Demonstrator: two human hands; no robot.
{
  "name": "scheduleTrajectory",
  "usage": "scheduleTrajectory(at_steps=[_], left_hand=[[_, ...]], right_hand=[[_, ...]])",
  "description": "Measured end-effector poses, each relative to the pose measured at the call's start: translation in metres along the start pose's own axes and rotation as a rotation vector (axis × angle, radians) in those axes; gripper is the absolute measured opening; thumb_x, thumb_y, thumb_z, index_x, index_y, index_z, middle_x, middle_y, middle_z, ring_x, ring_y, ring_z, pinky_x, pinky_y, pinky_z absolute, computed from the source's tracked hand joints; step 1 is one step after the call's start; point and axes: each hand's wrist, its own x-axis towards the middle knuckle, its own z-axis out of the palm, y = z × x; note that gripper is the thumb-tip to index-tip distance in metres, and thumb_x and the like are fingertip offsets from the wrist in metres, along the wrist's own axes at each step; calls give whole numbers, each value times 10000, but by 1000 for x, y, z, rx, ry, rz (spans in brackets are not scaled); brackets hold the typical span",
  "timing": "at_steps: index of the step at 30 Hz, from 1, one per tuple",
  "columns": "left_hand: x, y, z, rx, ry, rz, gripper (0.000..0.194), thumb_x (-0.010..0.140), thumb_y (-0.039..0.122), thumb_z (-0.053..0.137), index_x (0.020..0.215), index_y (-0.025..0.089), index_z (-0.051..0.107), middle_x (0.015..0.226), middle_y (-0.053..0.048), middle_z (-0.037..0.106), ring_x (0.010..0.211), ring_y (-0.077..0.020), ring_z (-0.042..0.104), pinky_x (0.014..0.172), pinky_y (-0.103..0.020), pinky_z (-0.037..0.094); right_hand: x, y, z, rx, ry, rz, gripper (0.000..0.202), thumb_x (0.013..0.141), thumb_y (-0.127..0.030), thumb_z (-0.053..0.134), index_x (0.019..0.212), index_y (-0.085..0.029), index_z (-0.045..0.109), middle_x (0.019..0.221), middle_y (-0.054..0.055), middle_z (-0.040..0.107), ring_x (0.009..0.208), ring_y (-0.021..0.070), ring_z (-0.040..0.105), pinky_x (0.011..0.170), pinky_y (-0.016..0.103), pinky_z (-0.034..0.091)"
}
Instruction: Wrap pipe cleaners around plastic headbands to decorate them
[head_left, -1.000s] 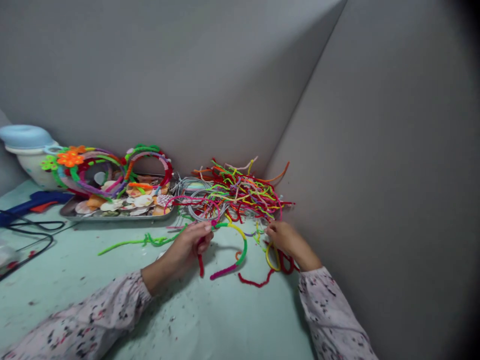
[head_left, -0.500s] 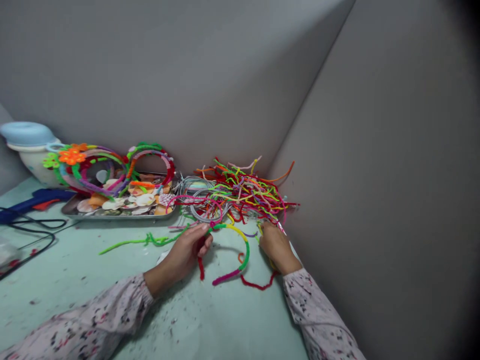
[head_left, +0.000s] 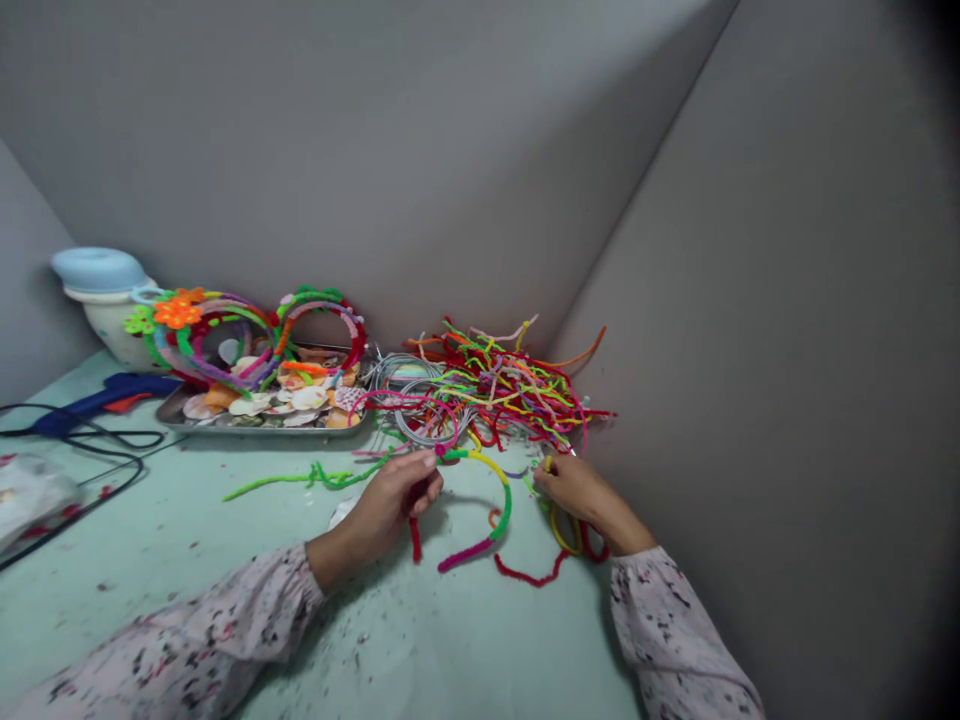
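Observation:
My left hand is closed around one end of a curved headband, wrapped in green, yellow and magenta fuzzy stems. Below its fingers a short red piece hangs down. Over at the right, my right hand has its fingers pinched by a yellow-green stem, near the front of a tangled pile of colourful fuzzy stems. A yellow loop and a red stem lie beneath and beside that hand.
A metal tray of shells bears several decorated headbands. Coiled wire lies beside it. At the left are a blue-lidded container, a blue tool with black cable, and a plastic bag. Walls stand behind and right.
The view has shifted, so most things appear farther right. My right hand has drawn back slightly from the pile, with the yellow loop below it now more visible. My left hand keeps the headband.

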Motion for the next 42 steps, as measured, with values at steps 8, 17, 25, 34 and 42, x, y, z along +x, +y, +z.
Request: scheduleTrajectory(at_steps=[8,17,25,34,42], left_hand=[[1,-1,-3,43,-23,1,151,831,268,602,799,155,506,605,38,488,483,-49,356,451,-172,224],[-1,7,0,83,-25,16,163,831,264,601,769,155,496,617,36,480,501,-53,365,462,-180,225],[1,9,1,87,-21,19,166,807,283,628,781,152,529,619,36,485,503,-53,375,467,-187,230],[-1,9,2,167,-14,37,192,785,327,639,759,155,557,600,34,470,497,-66,360,464,-199,228],[-14,17,17,343,-37,55,176,797,331,624,823,163,578,621,40,476,539,-86,392,502,-195,287]], right_hand=[[-22,-16,-26,558,-140,-24,182,718,-266,506,867,-173,550,758,7,625,525,89,506,455,189,329],[-38,-28,-43,659,36,-168,228,775,-376,591,878,-173,574,690,-30,553,506,75,479,474,199,373],[-62,-55,-51,406,157,-246,272,867,-413,501,880,-180,640,647,-13,575,548,107,515,508,214,396],[-64,-59,-43,379,116,-230,266,872,-326,475,1056,-191,612,747,16,669,592,134,613,569,234,452],[-81,-90,-23,120,407,-371,177,888,-263,504,945,-210,663,865,38,702,769,162,632,702,250,434]])
